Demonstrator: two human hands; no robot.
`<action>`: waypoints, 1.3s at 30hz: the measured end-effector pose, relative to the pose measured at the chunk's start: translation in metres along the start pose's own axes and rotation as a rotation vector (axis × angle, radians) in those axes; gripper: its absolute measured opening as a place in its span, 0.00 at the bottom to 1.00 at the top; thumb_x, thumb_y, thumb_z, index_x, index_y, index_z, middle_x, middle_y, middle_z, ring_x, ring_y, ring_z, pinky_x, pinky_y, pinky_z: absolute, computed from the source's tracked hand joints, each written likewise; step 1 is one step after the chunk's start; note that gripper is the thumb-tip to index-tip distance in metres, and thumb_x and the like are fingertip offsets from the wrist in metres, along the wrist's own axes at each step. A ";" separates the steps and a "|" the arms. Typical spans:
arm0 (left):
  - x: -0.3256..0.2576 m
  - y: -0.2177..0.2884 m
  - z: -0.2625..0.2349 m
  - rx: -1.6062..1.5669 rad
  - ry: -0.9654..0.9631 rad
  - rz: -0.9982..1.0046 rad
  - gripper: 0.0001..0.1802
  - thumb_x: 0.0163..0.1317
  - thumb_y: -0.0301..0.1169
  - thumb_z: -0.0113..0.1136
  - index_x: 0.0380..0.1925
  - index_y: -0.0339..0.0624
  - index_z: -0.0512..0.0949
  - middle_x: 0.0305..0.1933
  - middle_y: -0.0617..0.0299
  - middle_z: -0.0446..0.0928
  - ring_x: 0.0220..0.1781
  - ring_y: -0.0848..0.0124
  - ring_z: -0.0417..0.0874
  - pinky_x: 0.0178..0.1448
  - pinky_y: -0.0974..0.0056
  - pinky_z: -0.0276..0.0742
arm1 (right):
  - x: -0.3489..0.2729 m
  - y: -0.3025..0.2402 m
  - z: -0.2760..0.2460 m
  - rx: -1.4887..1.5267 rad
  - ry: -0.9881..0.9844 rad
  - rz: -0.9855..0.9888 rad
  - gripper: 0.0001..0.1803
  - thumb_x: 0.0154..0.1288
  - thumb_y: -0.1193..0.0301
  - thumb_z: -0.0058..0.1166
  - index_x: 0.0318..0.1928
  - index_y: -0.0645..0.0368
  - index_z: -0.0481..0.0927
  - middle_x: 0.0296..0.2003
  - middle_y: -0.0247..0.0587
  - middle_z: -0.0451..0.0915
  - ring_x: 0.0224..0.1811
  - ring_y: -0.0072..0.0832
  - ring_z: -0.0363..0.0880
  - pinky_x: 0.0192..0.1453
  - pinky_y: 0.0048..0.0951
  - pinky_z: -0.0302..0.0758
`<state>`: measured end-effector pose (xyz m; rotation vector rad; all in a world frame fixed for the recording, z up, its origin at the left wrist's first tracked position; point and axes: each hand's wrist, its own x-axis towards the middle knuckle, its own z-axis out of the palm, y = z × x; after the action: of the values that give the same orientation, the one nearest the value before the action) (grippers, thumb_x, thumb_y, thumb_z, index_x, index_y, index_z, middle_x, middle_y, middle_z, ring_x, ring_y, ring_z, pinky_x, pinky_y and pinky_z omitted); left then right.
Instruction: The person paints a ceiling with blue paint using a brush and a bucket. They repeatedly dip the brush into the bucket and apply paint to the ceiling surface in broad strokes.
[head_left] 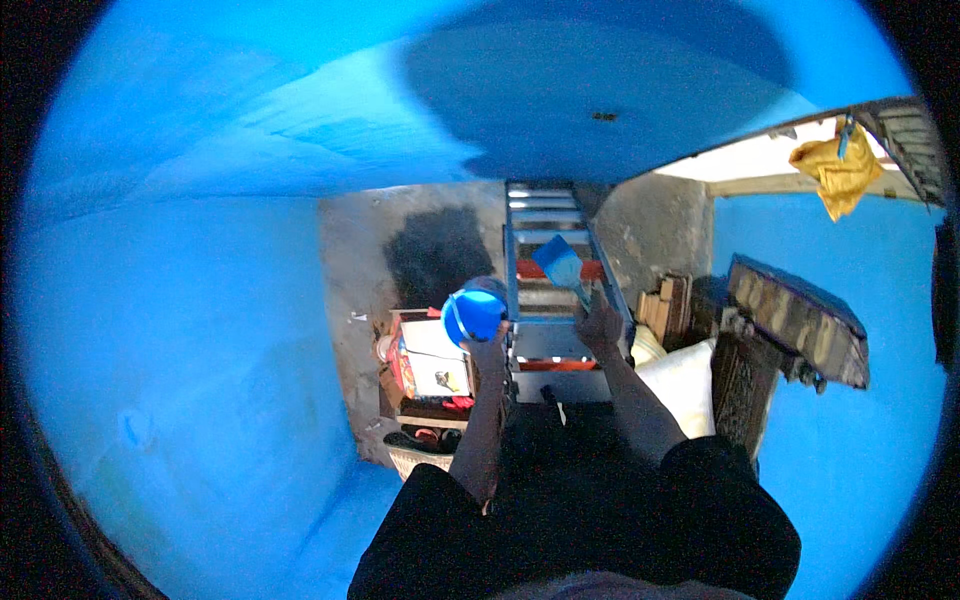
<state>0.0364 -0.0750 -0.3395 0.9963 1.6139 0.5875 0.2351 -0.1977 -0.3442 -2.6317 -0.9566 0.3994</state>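
Observation:
My left hand is closed at the near side of a small bucket with blue paint inside and a thin handle. The bucket is held out to the left of a metal stepladder. In my right hand is a wide, flat paintbrush, its blue-covered head pointing up and to the left, above the ladder's rungs. Brush and bucket are apart. Both forearms reach forward over the ladder, and the exact placing of my fingers is dim.
Blue walls surround me, with a small dark fitting on the one ahead. Below left stands a cluttered low piece of furniture. Lower right are a white sack and dark wooden furniture. A yellow cloth hangs at upper right.

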 end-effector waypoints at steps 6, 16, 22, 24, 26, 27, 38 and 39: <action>-0.028 0.015 -0.001 0.051 -0.110 -0.011 0.59 0.39 0.35 0.76 0.62 0.24 0.42 0.61 0.44 0.56 0.60 0.57 0.63 0.64 0.57 0.59 | 0.000 -0.009 -0.010 0.041 0.051 -0.006 0.30 0.57 0.62 0.51 0.61 0.57 0.65 0.26 0.54 0.78 0.24 0.49 0.77 0.29 0.49 0.71; -0.031 0.016 0.017 0.206 0.057 0.050 0.46 0.36 0.28 0.76 0.51 0.29 0.54 0.49 0.49 0.65 0.50 0.62 0.71 0.51 0.59 0.73 | 0.000 -0.017 -0.025 0.040 -0.016 0.026 0.25 0.54 0.67 0.53 0.54 0.56 0.69 0.27 0.53 0.77 0.26 0.50 0.77 0.30 0.48 0.71; -0.019 -0.018 0.011 0.235 0.053 0.123 0.57 0.35 0.33 0.76 0.62 0.33 0.47 0.49 0.45 0.65 0.41 0.59 0.74 0.38 0.60 0.76 | 0.002 -0.016 -0.021 0.018 -0.062 0.065 0.15 0.53 0.69 0.54 0.41 0.60 0.71 0.22 0.52 0.75 0.25 0.50 0.76 0.27 0.49 0.69; -0.026 0.004 0.014 0.284 0.042 0.151 0.55 0.35 0.32 0.76 0.59 0.32 0.48 0.48 0.45 0.66 0.40 0.59 0.75 0.37 0.62 0.77 | 0.001 -0.015 -0.024 0.038 -0.041 0.035 0.13 0.53 0.69 0.54 0.38 0.60 0.70 0.20 0.52 0.74 0.24 0.50 0.76 0.26 0.49 0.69; -0.031 0.022 0.016 0.154 0.017 0.026 0.50 0.36 0.31 0.76 0.54 0.31 0.52 0.47 0.48 0.66 0.44 0.60 0.74 0.44 0.58 0.76 | 0.003 -0.015 -0.023 0.066 -0.007 0.014 0.12 0.53 0.68 0.53 0.37 0.59 0.70 0.20 0.52 0.73 0.24 0.49 0.76 0.26 0.50 0.69; -0.031 0.023 0.016 0.044 0.018 -0.079 0.46 0.36 0.29 0.76 0.51 0.31 0.54 0.48 0.50 0.67 0.47 0.61 0.73 0.49 0.57 0.75 | 0.003 -0.017 -0.024 0.080 0.010 -0.001 0.12 0.53 0.68 0.53 0.37 0.59 0.70 0.20 0.52 0.73 0.25 0.49 0.76 0.27 0.50 0.69; -0.028 0.007 0.009 0.255 0.025 -0.019 0.59 0.34 0.33 0.78 0.60 0.27 0.46 0.55 0.46 0.61 0.54 0.59 0.68 0.56 0.57 0.71 | 0.004 -0.014 -0.016 0.100 -0.093 0.104 0.15 0.52 0.68 0.53 0.41 0.59 0.72 0.25 0.54 0.76 0.28 0.53 0.77 0.31 0.51 0.71; -0.026 0.006 0.005 0.142 -0.003 -0.024 0.59 0.34 0.32 0.78 0.60 0.28 0.46 0.57 0.46 0.60 0.56 0.58 0.67 0.59 0.55 0.68 | 0.004 -0.021 -0.022 0.085 -0.151 0.083 0.16 0.52 0.68 0.53 0.42 0.58 0.72 0.25 0.54 0.76 0.28 0.53 0.77 0.31 0.51 0.71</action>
<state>0.0438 -0.0943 -0.3226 1.0795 1.6809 0.4603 0.2340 -0.1839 -0.3170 -2.5993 -0.8569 0.6523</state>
